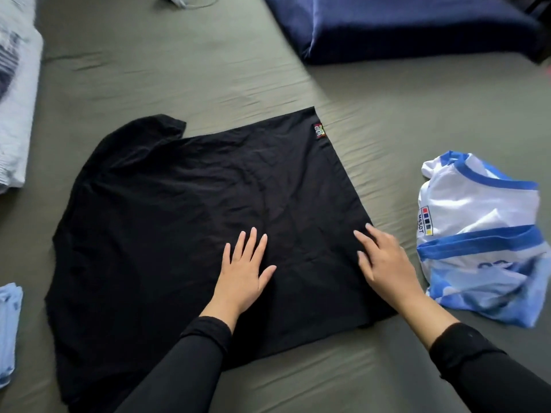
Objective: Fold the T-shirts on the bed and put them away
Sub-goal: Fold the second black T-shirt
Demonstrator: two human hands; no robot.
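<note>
1. Currently, the bed (208, 84) is being covered by an olive-green sheet, and it is being used as the working surface under both hands.
2. Directly beneath the hands, the black T-shirt (179, 204) is being laid out flat; one sleeve is being left bunched well beyond and to the left of the left hand, and a small coloured tag (319, 131) is being shown at the far corner, beyond the right hand.
3. Far beyond the right hand, a dark blue blanket (402, 28) is being kept folded at the head of the bed.
4. Just to the right of the right hand, a white and blue T-shirt (480, 234) is being left crumpled and unfolded.
5. Far to the left of the left hand, striped bedding (15, 99) and a pale blue cloth (9, 329) are being cut off by the edge of the view.
6. The left hand (244, 272) is being pressed flat on the black fabric with its fingers spread and straight.
7. The right hand (384, 263) is being rested near the shirt's right edge, fingers extended on the cloth and nothing being pinched.
8. Smoothing is judged to be under way; if creases are being pushed toward the bunched sleeve, a lopsided fold is being risked, and the soft sheet could be dragged along.
</note>
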